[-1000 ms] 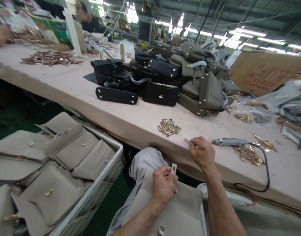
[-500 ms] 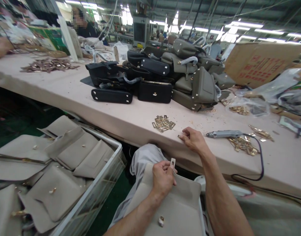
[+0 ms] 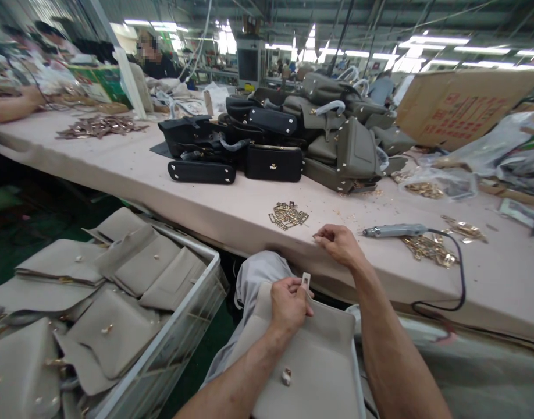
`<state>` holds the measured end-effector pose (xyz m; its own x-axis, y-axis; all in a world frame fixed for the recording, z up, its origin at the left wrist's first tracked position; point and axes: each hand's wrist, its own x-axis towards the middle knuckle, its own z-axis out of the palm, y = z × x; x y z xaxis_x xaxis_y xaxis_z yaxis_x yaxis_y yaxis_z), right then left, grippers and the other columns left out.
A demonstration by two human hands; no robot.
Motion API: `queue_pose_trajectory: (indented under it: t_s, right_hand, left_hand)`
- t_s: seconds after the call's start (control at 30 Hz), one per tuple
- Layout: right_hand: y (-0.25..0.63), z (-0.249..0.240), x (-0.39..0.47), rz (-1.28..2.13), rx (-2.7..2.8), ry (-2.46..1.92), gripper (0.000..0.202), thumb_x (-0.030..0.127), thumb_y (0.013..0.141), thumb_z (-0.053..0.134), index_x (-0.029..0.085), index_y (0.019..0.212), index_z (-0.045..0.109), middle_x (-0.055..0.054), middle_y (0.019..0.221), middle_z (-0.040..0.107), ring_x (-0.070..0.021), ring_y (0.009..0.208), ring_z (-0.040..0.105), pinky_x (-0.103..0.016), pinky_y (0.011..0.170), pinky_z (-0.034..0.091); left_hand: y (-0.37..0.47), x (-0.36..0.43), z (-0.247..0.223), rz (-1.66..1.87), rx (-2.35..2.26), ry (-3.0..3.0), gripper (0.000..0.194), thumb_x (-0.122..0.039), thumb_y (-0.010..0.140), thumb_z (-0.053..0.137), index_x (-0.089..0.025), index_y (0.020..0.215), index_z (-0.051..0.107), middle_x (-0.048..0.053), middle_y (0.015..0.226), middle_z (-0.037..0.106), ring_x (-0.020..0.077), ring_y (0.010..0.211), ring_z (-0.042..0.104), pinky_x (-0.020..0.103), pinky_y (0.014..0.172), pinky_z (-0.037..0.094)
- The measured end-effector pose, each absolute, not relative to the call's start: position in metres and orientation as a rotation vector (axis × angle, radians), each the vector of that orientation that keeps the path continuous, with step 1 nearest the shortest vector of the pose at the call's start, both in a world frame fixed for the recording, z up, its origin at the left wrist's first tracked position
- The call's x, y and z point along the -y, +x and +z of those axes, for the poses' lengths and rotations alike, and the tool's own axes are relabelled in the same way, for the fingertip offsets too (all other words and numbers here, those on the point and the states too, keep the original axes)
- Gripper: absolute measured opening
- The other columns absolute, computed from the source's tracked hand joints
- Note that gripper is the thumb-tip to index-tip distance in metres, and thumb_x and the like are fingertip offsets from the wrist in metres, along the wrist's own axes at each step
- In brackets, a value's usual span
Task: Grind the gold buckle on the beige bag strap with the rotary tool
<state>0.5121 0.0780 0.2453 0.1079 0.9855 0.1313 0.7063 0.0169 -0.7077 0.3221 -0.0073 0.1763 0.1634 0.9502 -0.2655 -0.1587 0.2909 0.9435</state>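
Observation:
My left hand (image 3: 289, 307) grips the narrow end tab of a light grey-beige leather bag (image 3: 323, 361) lying over my lap. The tab, with a slot cut in it, sticks up past my thumb. Lower on the bag sits a small metal clasp (image 3: 287, 376) partly wrapped in white. My right hand (image 3: 337, 241) is closed in a pinch at the table edge, holding a tiny piece, apparently metal, mostly hidden by the fingertips. Just left of it lies a pile of gold-coloured rectangular frames (image 3: 288, 215); to its right rests a grey electric screwdriver (image 3: 393, 231).
Black handbags (image 3: 273, 162) and olive ones (image 3: 358, 154) are heaped on the table (image 3: 223, 209). A crate (image 3: 180, 317) of beige bags stands at left. More gold parts (image 3: 430, 250) lie under the screwdriver, whose cord (image 3: 462, 273) hangs off the edge. Another person's arm (image 3: 16, 107) shows far left.
The view has turned slightly left. My right hand stays near the table edge with its small piece, now less visible. My left hand keeps its hold on the tab.

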Motion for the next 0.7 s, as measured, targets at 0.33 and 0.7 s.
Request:
queue_pose_trajectory:
  t_s: [0.33, 0.7]
  right_hand:
    - [0.457, 0.23, 0.026, 0.874, 1.06, -1.436, 0.037, 0.041, 0.077, 0.084, 0.015, 0.102, 0.074, -0.001, 0.07, 0.064, -0.0099, 0.054, 0.054, -0.022, 0.048, 0.043]
    - [0.448, 0.211, 0.034, 0.879, 1.031, -1.511, 0.038, 0.045, 0.079, 0.083, 0.012, 0.099, 0.08, -0.006, 0.066, 0.071, -0.0146, 0.056, 0.064, -0.024, 0.055, 0.056]
  left_hand:
    - [0.314, 0.008, 0.174, 0.959, -1.006, 0.979, 0.018, -0.025, 0.088, 0.067, -0.009, 0.083, 0.075, 0.008, 0.07, 0.076, 0.0111, 0.041, 0.063, 0.018, 0.043, 0.048]
    - [0.31, 0.011, 0.171, 0.877, -0.885, 0.986, 0.029, -0.023, 0.091, 0.059, -0.01, 0.107, 0.08, 0.003, 0.059, 0.072, 0.016, 0.049, 0.07, 0.023, 0.052, 0.06]
